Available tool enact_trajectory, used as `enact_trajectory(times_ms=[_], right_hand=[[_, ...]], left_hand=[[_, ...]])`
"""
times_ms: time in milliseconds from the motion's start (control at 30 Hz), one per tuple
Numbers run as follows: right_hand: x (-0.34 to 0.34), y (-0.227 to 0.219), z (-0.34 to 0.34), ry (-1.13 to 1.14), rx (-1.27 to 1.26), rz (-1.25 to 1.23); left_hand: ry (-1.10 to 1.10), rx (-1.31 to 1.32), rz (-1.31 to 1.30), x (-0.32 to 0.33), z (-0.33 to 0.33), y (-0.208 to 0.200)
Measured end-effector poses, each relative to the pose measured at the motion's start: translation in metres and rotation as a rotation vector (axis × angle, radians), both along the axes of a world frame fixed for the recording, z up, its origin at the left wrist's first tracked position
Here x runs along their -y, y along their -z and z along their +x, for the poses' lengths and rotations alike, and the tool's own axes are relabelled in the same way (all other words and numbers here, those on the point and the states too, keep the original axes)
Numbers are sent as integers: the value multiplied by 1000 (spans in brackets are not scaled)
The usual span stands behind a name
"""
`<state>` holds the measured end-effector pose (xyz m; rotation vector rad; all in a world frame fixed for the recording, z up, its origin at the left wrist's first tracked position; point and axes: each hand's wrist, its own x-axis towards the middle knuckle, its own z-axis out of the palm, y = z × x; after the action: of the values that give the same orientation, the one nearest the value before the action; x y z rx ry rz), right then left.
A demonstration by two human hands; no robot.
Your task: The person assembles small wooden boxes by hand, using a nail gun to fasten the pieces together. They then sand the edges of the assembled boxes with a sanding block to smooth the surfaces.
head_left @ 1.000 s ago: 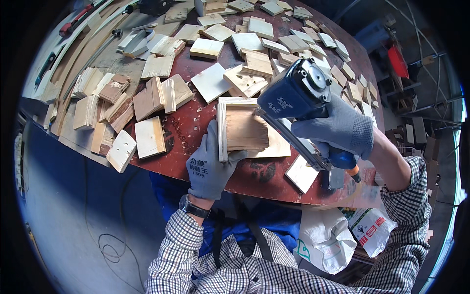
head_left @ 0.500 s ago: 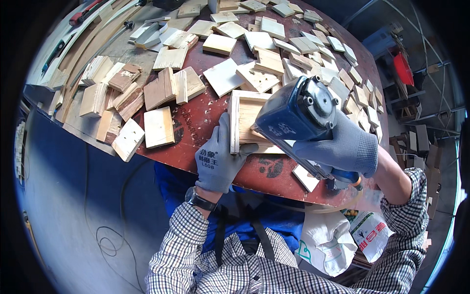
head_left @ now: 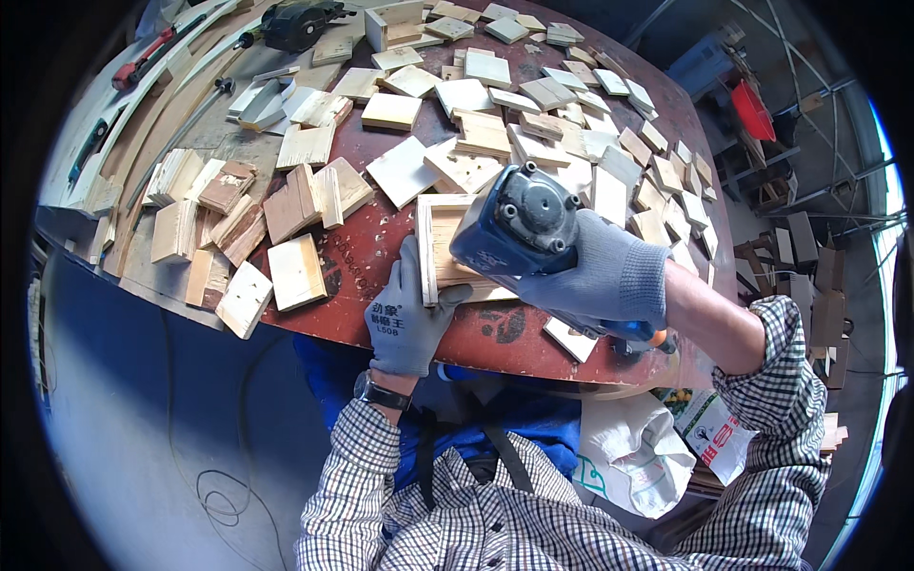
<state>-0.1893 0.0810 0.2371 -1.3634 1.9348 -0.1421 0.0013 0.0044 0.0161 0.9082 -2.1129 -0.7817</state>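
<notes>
On the dark red table, my gloved left hand (head_left: 409, 314) grips the near left corner of a small wooden box frame (head_left: 428, 249), thumb over its near side. My gloved right hand (head_left: 609, 271) is wrapped round the handle of a blue and black pneumatic nail gun (head_left: 519, 224). The tool hangs over the frame and covers much of its right part. Its nose is hidden beneath its body, so I cannot tell whether it touches the wood. A pale wood block (head_left: 571, 339) lies near the table edge, below the nail gun.
Many loose wood blocks (head_left: 390, 111) spread over the far and right table (head_left: 376, 257). Long boards (head_left: 157, 143) lie at left, with a dark power tool (head_left: 297, 27) at the back. A white sack (head_left: 636, 457) stands below the near edge; a cable (head_left: 221, 500) coils on the floor.
The nail gun in my right hand has moved left across the box frame. The whole view has shifted a little, so the table appears farther left. My left hand keeps its grip.
</notes>
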Motion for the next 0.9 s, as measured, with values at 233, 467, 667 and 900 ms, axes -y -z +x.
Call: enact_trajectory(times_ms=[233,467,667,900], right_hand=[[-96,-6,-17,392,315,-303],[-266,-11,-106,945,211,-614],[-371,142,-224,995,-798,-348],[-337,172,-207,997,-929,-69]], left_hand=[[-38,-6,-145,5,-2,-1],[-58,-43,-106,1,-7,8],[-30,-22,-9,3,-8,17],[-13,25,-10,8,1,19]])
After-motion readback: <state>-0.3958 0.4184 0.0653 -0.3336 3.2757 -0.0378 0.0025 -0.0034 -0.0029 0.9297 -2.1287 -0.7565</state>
